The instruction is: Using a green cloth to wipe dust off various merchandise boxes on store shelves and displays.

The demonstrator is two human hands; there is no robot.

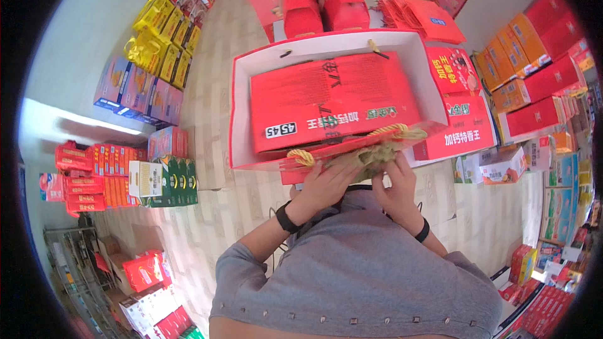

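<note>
A large red paper gift bag (238,117) with a white inside stands before me, its mouth facing up. Inside lies a red printed carton (301,89). Gold rope handles (301,156) hang at the near rim. Against the bag's near side is a crumpled olive-green cloth (377,157), blurred. My right hand (395,181) grips the cloth with bent fingers. My left hand (330,183) lies beside it with fingers stretched along the bag's near side, their tips meeting the cloth; whether they grip it is unclear.
Red boxes (464,125) and folded red bags (424,16) lie right of the bag. More red bags (301,7) stand behind it. Stacked cartons line both walls, including yellow packs (165,33) and green boxes (181,181) at left. A metal rack (75,263) stands lower left.
</note>
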